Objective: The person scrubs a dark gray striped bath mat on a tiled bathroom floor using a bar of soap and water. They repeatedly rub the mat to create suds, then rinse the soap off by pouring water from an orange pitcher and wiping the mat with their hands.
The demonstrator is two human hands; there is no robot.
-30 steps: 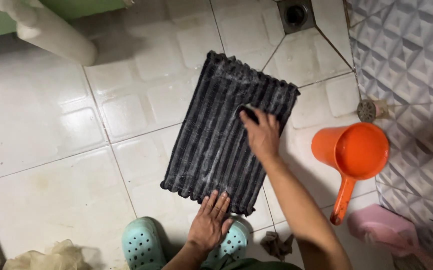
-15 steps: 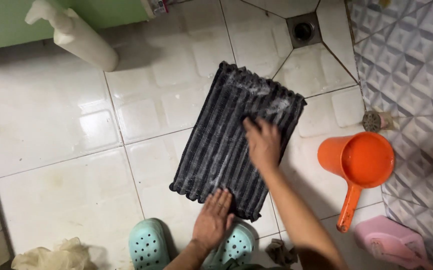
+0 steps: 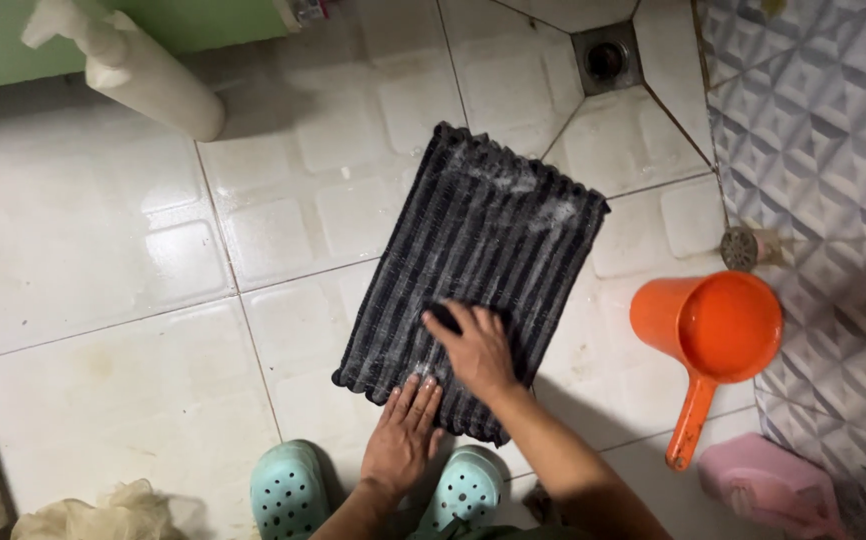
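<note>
While pressing flat on the near edge of the dark striped mat (image 3: 473,260), left hand (image 3: 403,440) lay with fingers stretched and together, palm down, grasping nothing. Right hand (image 3: 478,350) was set on the same mat just above and beside the left one, fingers curled over a small dark thing, maybe a brush (image 3: 443,318), of which only the far tip showed; could not tell more about it. Both hands close together, almost touching at the fingertips of the left.

Mat spread on the white tiled floor (image 3: 103,300), turned a little slantwise, with whitish foam on its far part and some near the hands. Lay about the middle of the view, its far corner pointing toward the floor drain (image 3: 606,58).

At the right, well apart from the mat, stood an orange water scoop (image 3: 708,335) with its handle pointing toward the person, filled with water as it seemed. Beyond the scoop, a small round metal strainer (image 3: 740,247) by the patterned grey wall (image 3: 823,120). Near the lower right corner, a pink plastic thing (image 3: 768,485), only partly seen.

At the upper left lay a white bottle (image 3: 143,75) on its side, near a green surface (image 3: 13,40). Below the hands, two pale green clogs (image 3: 288,490) with holes, the right one half hidden under the left forearm. At the lower left corner, a crumpled pale bag (image 3: 103,512).
</note>
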